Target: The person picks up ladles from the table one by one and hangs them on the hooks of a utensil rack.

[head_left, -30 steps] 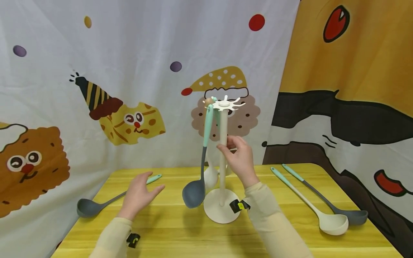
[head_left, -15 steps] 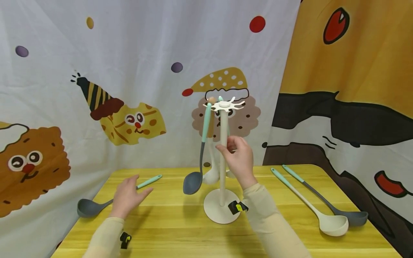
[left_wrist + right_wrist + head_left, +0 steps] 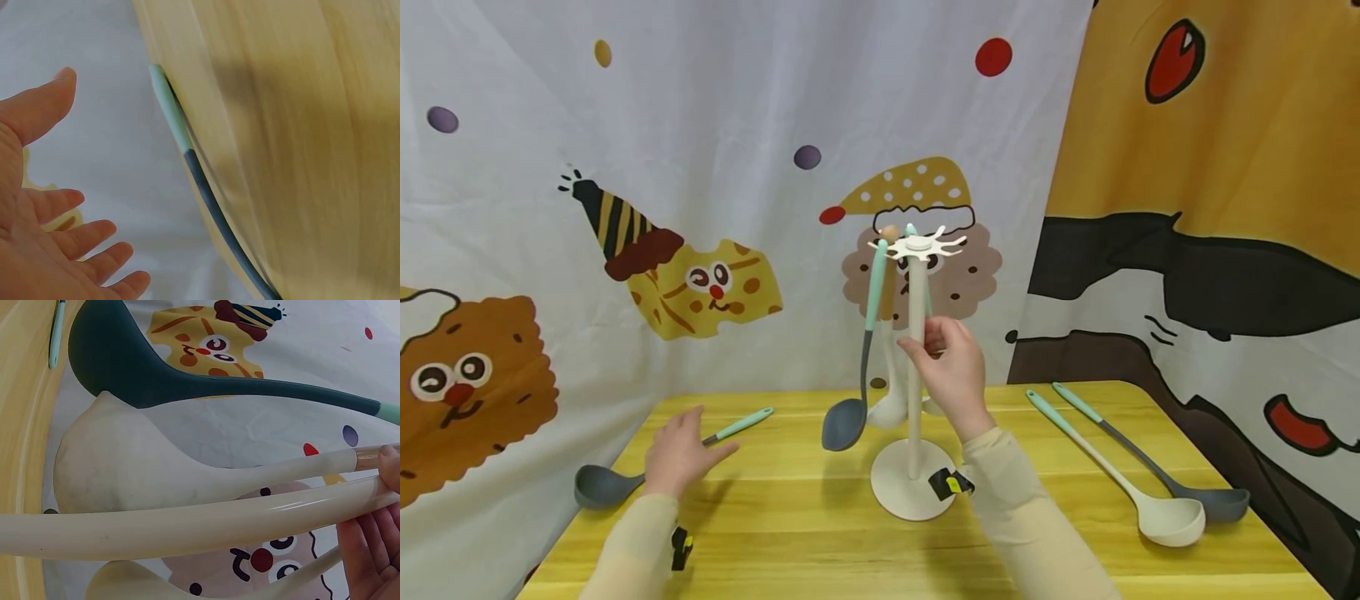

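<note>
My right hand grips the upright pole of a white rotating utensil stand, its thumb on the near side. From the hooked top hangs a grey ladle with a mint handle. Behind it hangs a white ladle with a wooden handle. Another pale utensil with a mint handle hangs partly hidden behind the pole. My left hand holds nothing, its fingers spread. It is over another grey ladle with a mint handle, lying at the table's left and apart from the hand in the left wrist view.
Two more ladles lie at the table's right: a white one and a grey one, both mint-handled. The stand's round base sits mid-table. Behind the wooden table hangs a printed curtain.
My left hand has moved left, from beside the stand to over the lying ladle. The hanging grey ladle's bowl has risen slightly, and the hanging utensils have shifted. My right hand stays on the pole.
</note>
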`<state>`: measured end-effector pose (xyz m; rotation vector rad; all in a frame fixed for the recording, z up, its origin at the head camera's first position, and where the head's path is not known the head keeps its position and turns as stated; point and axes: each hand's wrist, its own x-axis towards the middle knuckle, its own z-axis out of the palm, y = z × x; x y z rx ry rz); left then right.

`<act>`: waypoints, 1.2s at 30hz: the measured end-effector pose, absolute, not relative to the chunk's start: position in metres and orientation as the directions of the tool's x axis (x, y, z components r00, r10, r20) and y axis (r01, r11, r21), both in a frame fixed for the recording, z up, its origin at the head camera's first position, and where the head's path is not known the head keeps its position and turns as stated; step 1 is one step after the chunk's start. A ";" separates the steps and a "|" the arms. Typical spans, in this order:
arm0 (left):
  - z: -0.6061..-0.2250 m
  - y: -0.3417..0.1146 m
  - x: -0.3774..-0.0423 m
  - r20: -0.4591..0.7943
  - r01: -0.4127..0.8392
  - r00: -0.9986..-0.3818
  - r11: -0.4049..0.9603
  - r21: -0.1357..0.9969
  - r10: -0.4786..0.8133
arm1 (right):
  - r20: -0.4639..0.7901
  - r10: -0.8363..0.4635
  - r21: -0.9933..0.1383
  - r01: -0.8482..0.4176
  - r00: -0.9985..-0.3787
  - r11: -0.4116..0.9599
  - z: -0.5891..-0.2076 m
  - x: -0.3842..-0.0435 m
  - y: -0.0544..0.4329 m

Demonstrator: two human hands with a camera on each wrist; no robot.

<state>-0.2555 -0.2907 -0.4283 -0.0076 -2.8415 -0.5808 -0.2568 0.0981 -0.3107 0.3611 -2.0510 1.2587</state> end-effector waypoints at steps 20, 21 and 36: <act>-0.436 -0.310 -0.276 0.036 -0.112 -0.991 0.935 0.335 -0.131 | 0.681 0.105 -0.663 -0.550 -0.724 0.507 -0.312 -0.258 0.097; -0.436 -0.310 -0.276 0.024 -0.121 -0.990 0.936 0.331 -0.137 | 0.681 0.102 -0.663 -0.551 -0.726 0.507 -0.312 -0.258 0.097; -0.445 -0.320 -0.277 -0.037 -0.132 -0.991 0.926 0.355 -0.127 | 0.683 0.089 -0.659 -0.559 -0.725 0.504 -0.313 -0.259 0.097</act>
